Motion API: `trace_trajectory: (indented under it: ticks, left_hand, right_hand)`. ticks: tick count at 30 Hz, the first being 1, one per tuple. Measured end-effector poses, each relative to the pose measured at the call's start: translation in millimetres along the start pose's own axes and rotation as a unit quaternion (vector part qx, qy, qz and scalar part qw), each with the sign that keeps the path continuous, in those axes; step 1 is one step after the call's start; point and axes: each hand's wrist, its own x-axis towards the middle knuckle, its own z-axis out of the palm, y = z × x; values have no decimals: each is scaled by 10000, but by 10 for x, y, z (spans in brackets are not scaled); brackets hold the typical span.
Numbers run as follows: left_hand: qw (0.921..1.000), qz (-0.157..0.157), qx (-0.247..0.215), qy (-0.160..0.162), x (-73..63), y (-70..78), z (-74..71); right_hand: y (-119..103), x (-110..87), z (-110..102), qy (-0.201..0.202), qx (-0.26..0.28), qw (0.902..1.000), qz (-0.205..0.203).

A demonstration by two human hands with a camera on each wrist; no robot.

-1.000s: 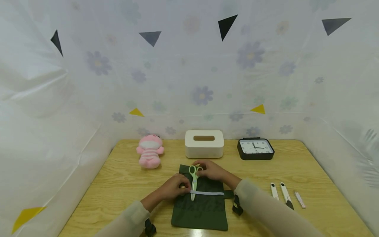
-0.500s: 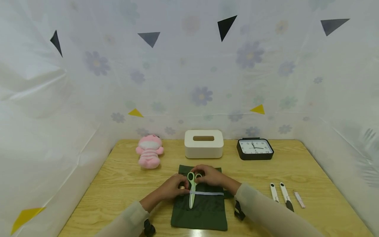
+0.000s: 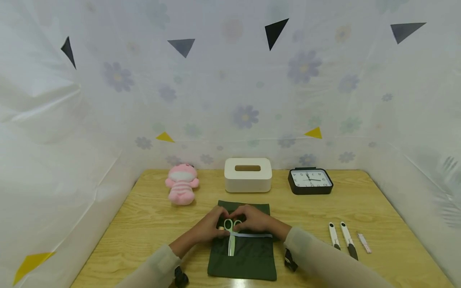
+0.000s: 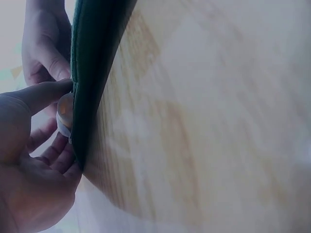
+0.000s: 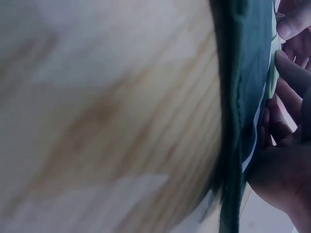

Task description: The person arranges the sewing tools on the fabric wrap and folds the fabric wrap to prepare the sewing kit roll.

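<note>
- A wooden-grained table [image 3: 151, 232] stands before a pale sheet wall printed with flowers [image 3: 209, 120]; a pink plush toy [image 3: 181, 187], a white tissue box [image 3: 248, 185] and a black-framed clock [image 3: 311, 180] line its far side.
- On it lies a flat, dark green cloth pouch [image 3: 248, 266], crossed by a thin lilac-grey strip [image 3: 253, 235].
- The pale-green-handled scissors [image 3: 231, 242] lie on the pouch's left part, points toward the person, the strip apparently passing over them.
- The right hand [image 3: 253, 220] pinches the handles between thumb and fingers.
- The left hand [image 3: 207, 228] is curled at the pouch's left edge, thumb at the strip's end; whether it grips the strip or only presses it, I cannot tell.
- The step in hand looks like sliding the scissors under the strip; the next move seems to call for a steady push while the left hand steadies the cloth.
- Against a second ago, scissors and right hand sit nearer the person, and the points now end squarely, perhaps tucked behind a seam.
</note>
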Motion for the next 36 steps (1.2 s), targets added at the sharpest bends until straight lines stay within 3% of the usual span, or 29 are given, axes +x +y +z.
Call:
trace_trajectory:
  ticks: [14,29,36]
  left_hand:
    - [9999,-80,33,-73,1,7,14]
    - [9999,-32,149,8,20,-18,24]
    - [9998,72,194,25,19,-10,23]
  right_hand:
    - [-61,-29,-51,-337,-171,9993,-79]
    - [-52,-33,-28,-143,-100,9998,90]
    - [-113,-104,-104,-34,418,9981,456]
